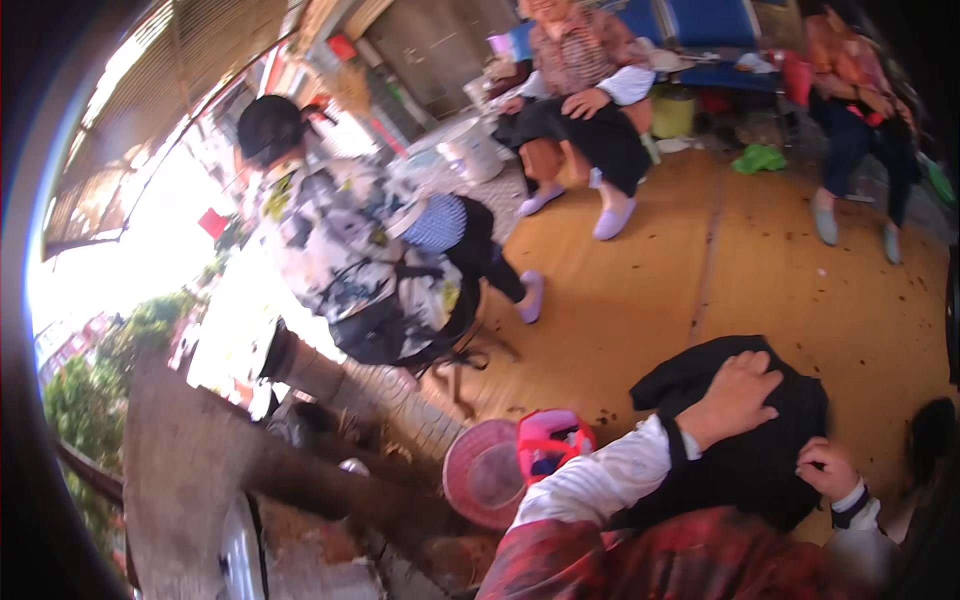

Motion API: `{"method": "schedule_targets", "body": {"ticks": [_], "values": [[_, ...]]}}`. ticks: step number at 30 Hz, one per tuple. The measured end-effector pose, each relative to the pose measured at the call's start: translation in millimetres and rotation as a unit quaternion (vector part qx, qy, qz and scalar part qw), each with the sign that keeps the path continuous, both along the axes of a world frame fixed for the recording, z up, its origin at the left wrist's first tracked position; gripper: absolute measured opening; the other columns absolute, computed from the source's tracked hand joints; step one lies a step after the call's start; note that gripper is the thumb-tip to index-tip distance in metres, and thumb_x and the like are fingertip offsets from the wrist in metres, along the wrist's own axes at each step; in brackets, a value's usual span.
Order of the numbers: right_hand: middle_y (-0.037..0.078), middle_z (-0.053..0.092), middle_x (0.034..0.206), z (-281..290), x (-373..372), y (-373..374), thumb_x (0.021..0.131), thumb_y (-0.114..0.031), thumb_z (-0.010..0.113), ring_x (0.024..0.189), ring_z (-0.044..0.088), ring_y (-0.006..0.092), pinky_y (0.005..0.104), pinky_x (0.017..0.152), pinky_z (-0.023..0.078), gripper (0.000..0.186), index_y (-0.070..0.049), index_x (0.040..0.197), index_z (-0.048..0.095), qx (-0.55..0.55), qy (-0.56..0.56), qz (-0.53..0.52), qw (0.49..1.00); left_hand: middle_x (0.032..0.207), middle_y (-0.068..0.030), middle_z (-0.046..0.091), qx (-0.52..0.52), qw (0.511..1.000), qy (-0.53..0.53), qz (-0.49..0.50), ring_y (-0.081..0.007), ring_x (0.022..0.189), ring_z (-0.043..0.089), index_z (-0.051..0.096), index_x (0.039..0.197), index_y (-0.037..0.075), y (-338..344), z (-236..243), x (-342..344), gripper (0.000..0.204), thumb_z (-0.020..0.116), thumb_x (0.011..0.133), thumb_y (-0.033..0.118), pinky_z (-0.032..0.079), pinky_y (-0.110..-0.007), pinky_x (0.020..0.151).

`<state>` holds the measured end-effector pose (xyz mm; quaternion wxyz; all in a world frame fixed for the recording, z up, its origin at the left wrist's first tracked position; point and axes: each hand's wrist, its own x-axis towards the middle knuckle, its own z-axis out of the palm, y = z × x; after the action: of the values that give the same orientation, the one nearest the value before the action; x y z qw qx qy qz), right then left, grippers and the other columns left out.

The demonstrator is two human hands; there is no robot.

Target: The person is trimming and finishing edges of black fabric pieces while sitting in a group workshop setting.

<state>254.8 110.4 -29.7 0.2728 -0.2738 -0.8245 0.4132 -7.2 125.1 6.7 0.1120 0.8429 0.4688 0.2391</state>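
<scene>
A black garment lies spread on the tan mat in front of me, at the lower right. My left hand rests on its upper part, fingers stretched out and slightly apart over the cloth. At the garment's right edge, my right hand has its fingers curled and seems to pinch the cloth; the fingertips are partly hidden. Both wrists show white sleeves with dark cuffs. The garment's near part disappears behind my red and black checked clothing.
A pink basket and a red and pink bag stand left of my left forearm. Dark specks dot the tan mat. One person sits at the left, others farther back. A white bucket and green plastic lie beyond.
</scene>
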Motion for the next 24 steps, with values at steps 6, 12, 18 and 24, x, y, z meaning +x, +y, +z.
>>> {"method": "schedule_targets", "body": {"ticks": [6,12,18,24], "values": [[0.007,0.063,0.080,-7.4,-11.4,15.6,0.082,-0.015,0.063,0.072,0.063,0.0205,0.0290,0.066,0.049,0.013,-0.005,0.090,0.061,-0.003,-0.046,0.079,0.996,0.089,-0.0094,0.055,-0.026,0.998,-0.007,0.048,-0.0277,0.087,0.055,0.058,0.103,0.007,10.7,-11.2,-9.9,0.038,0.069,0.072,0.026,0.044,-0.036,0.073],[0.008,0.064,0.077,-6.7,-7.3,9.4,0.084,-0.013,0.060,0.067,0.062,0.0164,0.0271,0.063,0.049,0.060,-0.008,0.134,0.029,-0.100,0.002,-0.125,0.987,0.073,-0.0071,0.051,0.118,0.991,-0.063,-0.029,-0.0262,0.072,0.053,0.058,0.079,0.005,9.0,-4.0,6.3,0.016,0.068,0.073,0.015,0.041,-0.036,0.068],[0.009,0.065,0.078,2.7,-5.5,6.9,0.085,-0.015,0.059,0.069,0.063,0.0206,0.0299,0.065,0.050,0.059,-0.009,0.136,0.030,-0.064,-0.036,-0.082,0.994,0.070,-0.0076,0.046,0.015,0.962,-0.160,-0.222,-0.0270,0.067,0.049,0.045,0.073,0.005,-21.2,21.4,21.9,0.018,0.063,0.076,0.007,0.039,-0.037,0.066],[0.012,0.065,0.091,2.1,-6.1,10.5,0.085,-0.023,0.061,0.072,0.063,0.0311,0.0352,0.065,0.051,0.049,-0.012,0.129,0.044,0.092,-0.042,0.061,0.993,0.066,-0.0071,0.048,-0.087,0.954,-0.113,-0.262,-0.0249,0.064,0.049,0.050,0.074,0.008,-34.2,-5.0,18.7,0.017,0.064,0.078,0.014,0.039,-0.036,0.064]]}}
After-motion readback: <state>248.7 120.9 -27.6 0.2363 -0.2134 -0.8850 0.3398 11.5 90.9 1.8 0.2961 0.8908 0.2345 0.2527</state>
